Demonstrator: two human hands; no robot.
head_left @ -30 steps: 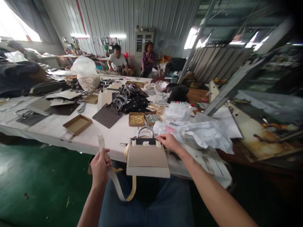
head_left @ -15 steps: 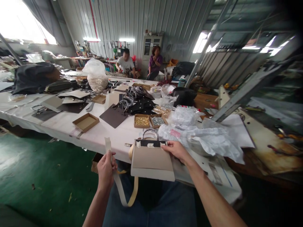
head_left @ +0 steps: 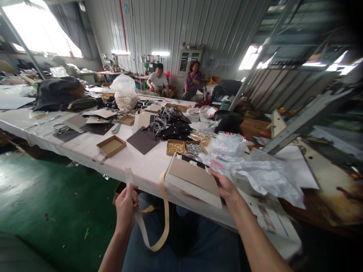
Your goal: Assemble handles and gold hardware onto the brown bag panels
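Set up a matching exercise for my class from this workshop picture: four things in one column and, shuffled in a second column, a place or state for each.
Column 1
1. left hand
2. right hand
3. small box
4. shallow cardboard tray

Column 2
A. filled with gold-coloured pieces
B. grips the beige bag at the edge of the table
C. sits on the table, left of the dark brown panel
D. pinches the end of the cream strap

Pairs: 1-D, 2-B, 3-A, 4-C.
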